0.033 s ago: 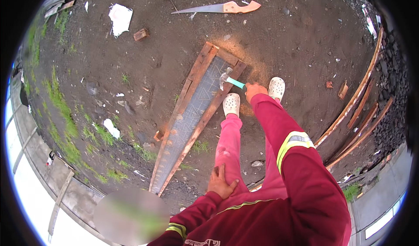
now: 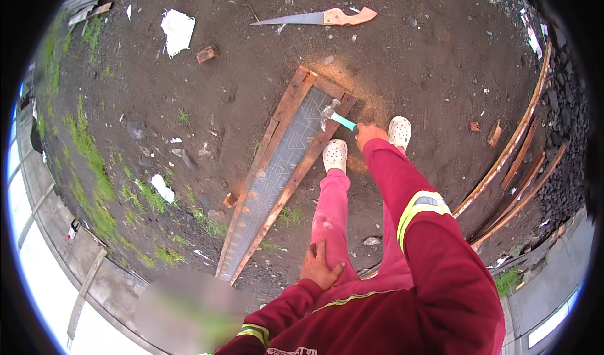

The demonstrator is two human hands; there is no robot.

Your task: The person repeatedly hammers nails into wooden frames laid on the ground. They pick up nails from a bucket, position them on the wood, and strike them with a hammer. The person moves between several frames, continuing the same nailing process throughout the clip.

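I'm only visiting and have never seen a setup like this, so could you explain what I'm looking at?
There is no machine here, just a person with two bare hands. A wide fisheye camera worn on the head looks down, which is why straight edges bend near the rim.

The right hand grips a hammer with a turquoise handle. Its head appears over a long, narrow wooden frame around a grey sheet; whether it touches is hard to tell. The left hand rests, holding nothing visible, on a pink trouser leg.

On the bare dirt lie a saw with an orange handle, a small wood block and some sawdust.
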